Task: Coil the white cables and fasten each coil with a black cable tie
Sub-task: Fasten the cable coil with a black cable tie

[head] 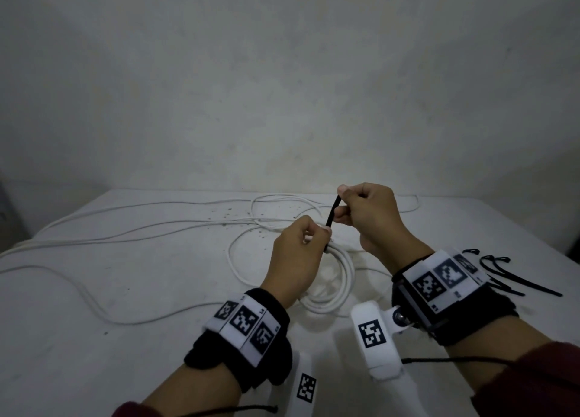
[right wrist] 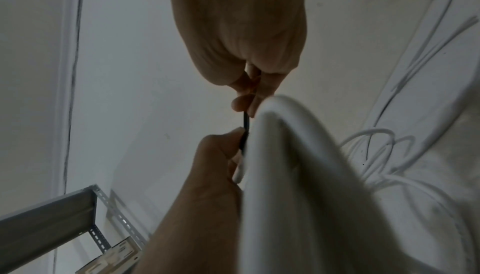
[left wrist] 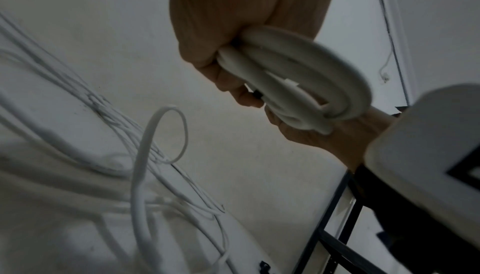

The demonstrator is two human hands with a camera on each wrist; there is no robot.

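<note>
The left hand (head: 296,253) grips a coil of white cable (head: 332,288) at its top, fingers curled around the bundled loops, holding it just above the surface (head: 94,354). The right hand (head: 368,216) pinches the free end of a black cable tie (head: 333,211) between thumb and fingers, the tie running taut down to the coil. Loose white cables (head: 141,225) lie spread across the surface behind. Spare black cable ties (head: 514,275) lie to the right.
</note>
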